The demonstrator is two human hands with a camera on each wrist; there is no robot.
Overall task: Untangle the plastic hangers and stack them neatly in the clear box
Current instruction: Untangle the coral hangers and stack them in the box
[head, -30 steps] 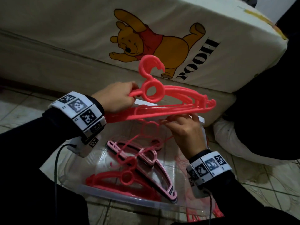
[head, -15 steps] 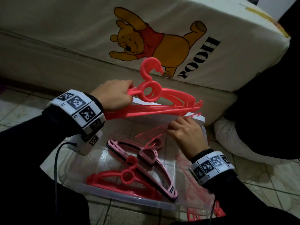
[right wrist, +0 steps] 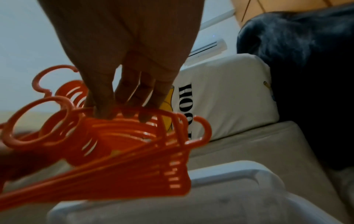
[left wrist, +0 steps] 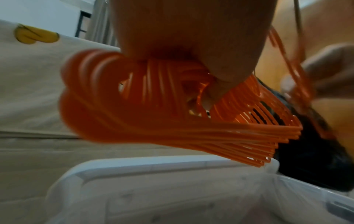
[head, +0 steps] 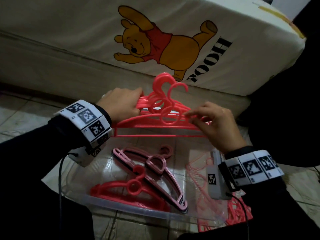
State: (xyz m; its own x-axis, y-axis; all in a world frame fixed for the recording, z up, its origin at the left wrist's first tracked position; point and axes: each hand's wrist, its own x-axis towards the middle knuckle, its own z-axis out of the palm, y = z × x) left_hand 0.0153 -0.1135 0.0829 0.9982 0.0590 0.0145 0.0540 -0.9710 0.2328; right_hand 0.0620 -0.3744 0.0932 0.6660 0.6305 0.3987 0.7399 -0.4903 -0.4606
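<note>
Coral hangers, a whole bunch, are held just above the far rim of the box. Left hand is clenched round the bunch's left shoulder by the hooks. Right hand has its fingertips curled on the right shoulder bars, pinching lightly. One hook sits out of line with the rest, to the right. My call: square the hooks and bars first, keep both ends pinched, then lower flat. A coral hanger and pink hangers lie crossed in the box; align with those or the stack will rock. More coral hangers lie outside, near right.
</note>
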